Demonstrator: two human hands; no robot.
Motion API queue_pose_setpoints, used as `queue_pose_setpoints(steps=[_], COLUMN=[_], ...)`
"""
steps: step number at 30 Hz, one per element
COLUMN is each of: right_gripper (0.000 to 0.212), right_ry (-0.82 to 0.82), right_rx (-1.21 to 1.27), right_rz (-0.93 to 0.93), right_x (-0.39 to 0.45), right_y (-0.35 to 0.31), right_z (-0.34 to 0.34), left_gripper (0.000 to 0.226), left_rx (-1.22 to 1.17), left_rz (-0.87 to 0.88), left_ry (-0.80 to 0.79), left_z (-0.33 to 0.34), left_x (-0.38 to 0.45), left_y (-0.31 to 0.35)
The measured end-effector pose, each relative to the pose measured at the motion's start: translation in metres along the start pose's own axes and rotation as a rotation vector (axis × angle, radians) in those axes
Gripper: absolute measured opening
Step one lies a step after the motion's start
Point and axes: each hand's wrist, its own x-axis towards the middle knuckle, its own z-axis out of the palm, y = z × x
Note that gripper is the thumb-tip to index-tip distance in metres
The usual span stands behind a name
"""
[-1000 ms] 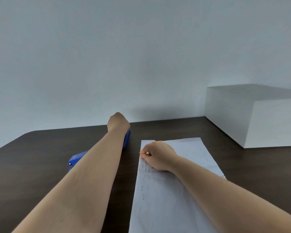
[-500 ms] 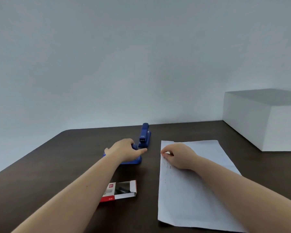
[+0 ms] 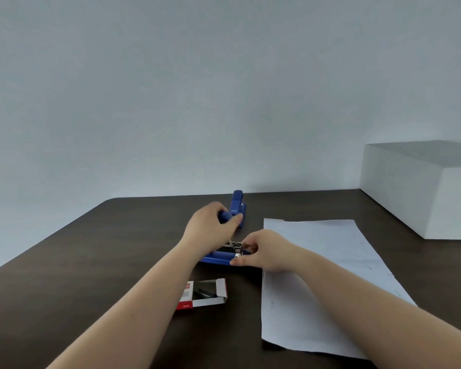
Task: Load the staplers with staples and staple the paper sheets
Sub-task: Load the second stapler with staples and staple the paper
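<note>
**Both hands on an opened blue stapler**

A dark wooden table [image 3: 91, 262] stands against a plain pale wall, with a white box [image 3: 421, 190] at its far right. The left hand [image 3: 210, 227] curls its fingers round the raised top arm of the near stapler [image 3: 218, 257], thumb hooked over it. The right hand [image 3: 261, 253] pinches the stapler's front end, by the exposed metal magazine. Just beyond the left fingertips stands a second stapler [image 3: 237, 202]. The staple box [image 3: 204, 294] lies open below the left wrist; the paper sheets [image 3: 330, 262] lie under the right forearm.
</note>
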Motion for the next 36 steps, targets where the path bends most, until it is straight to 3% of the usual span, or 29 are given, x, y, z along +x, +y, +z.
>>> queue_pose_setpoints(steps=[8,13,20,21,24,27,31,36], right_gripper=[0.030,0.033,0.026,0.020,0.041,0.024,0.021,0.028], right_ry=[-0.001,-0.052,-0.055,-0.044,0.095,0.213,-0.032,-0.187], right_rx=[-0.038,-0.072,-0.048,-0.033,0.039,0.145,0.084,-0.004], right_rz=[-0.043,-0.052,-0.032,-0.023,-0.004,-0.128,-0.267,-0.237], right_x=[-0.002,-0.003,-0.004,-0.004,-0.007,-0.013,-0.019,-0.017], right_y=[0.002,0.006,0.007,0.007,0.001,-0.024,-0.057,-0.065], right_z=[-0.005,-0.008,-0.010,-0.010,-0.012,-0.018,-0.009,0.007], left_gripper=[0.021,0.015,0.031,0.034,0.033,0.028,0.029,0.028], left_rx=[-0.812,-1.050,-0.825,-0.733,-0.474,-0.246,-0.063,0.004], left_rz=[-0.459,-0.697,-0.887,-0.881,-0.829,-0.691,-0.494,-0.322], left_ry=[0.229,0.273,0.258,0.229,0.159,0.180,0.301,0.244], left_z=[-0.041,-0.057,-0.055,-0.053,-0.049,-0.045,-0.043,-0.040], left_x=[0.005,-0.004,0.002,0.005,0.010,0.008,-0.001,-0.007], left_y=[-0.030,-0.064,-0.111,-0.115,-0.117,-0.116,-0.102,-0.073])
